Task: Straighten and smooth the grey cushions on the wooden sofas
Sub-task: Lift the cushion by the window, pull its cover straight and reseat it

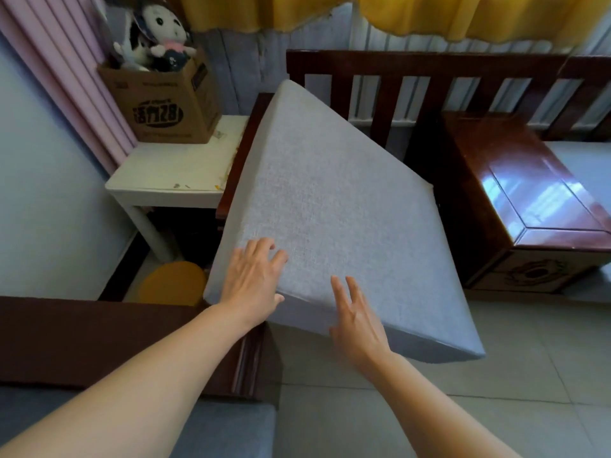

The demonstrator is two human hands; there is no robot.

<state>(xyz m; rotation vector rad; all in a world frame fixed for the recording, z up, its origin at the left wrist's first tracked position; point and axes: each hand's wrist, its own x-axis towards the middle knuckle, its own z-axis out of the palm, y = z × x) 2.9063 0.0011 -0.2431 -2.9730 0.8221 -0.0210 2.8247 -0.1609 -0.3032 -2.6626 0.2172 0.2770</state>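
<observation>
A thick grey seat cushion (330, 200) lies crooked on the dark wooden sofa (429, 66), its near corner jutting out past the seat over the tiled floor. My left hand (254, 276) lies flat on the cushion's near left part, fingers spread. At the cushion's near edge my right hand (355, 320) has its fingers on the top face and its thumb out of sight. A second grey cushion (231, 428) lies on the sofa at the bottom left, under my left forearm.
A glossy wooden side table (529, 200) stands right of the cushion. A white table (172, 170) on the left carries a cardboard box (165, 100) with plush toys. An orange stool (175, 282) sits below it. Another sofa's wooden armrest (99, 338) crosses the lower left.
</observation>
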